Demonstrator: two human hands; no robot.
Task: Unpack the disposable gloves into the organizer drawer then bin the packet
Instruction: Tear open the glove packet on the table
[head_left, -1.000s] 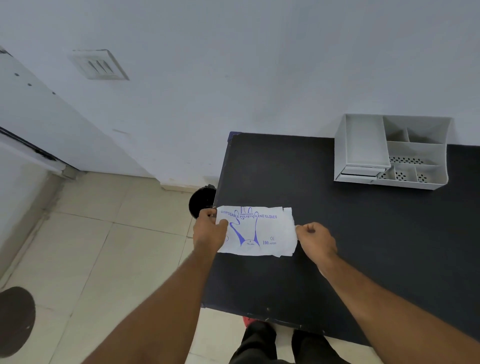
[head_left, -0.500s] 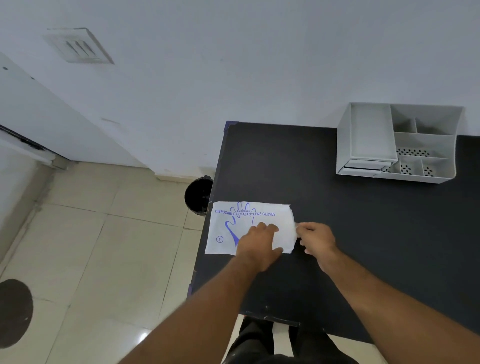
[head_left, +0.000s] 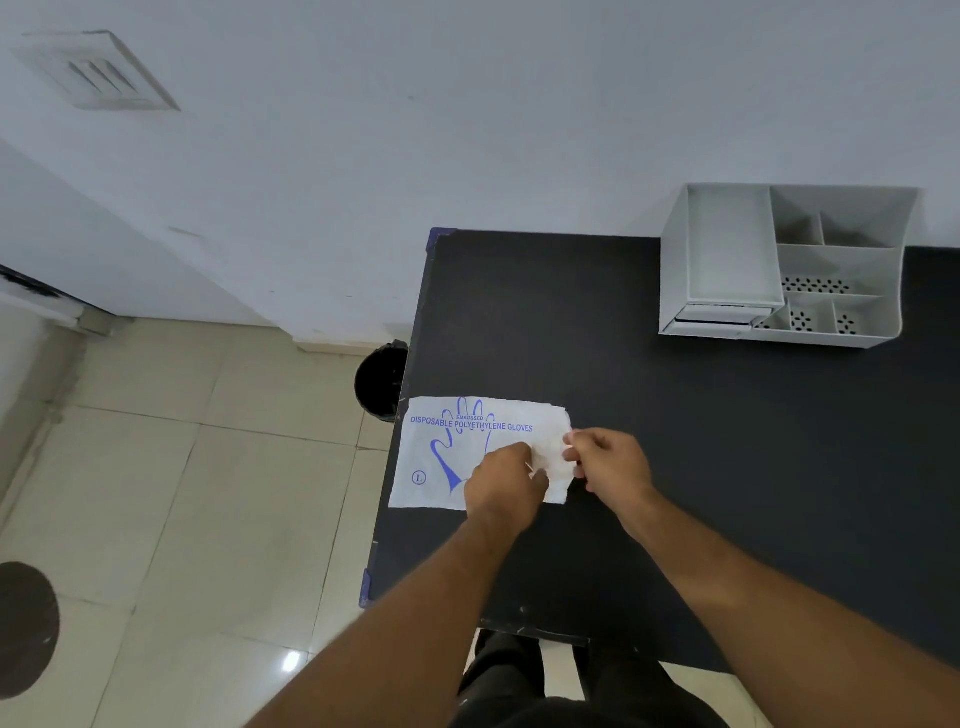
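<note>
A white glove packet with blue print lies flat at the left edge of the black table. My left hand rests on the packet's lower right part, fingers pinching its open right end. My right hand pinches thin clear plastic at that same right end; whether this is the packet's edge or gloves, I cannot tell. The grey organizer stands at the back right of the table, its drawer at the lower left front looking closed.
A black bin stands on the tiled floor against the table's left side, near the wall. A dark round mat lies on the floor at far left. My legs show under the table's near edge.
My left hand let go of the packet's left end and moved across to its right end. The packet now lies flat on the table. My right hand stayed at the right end.
</note>
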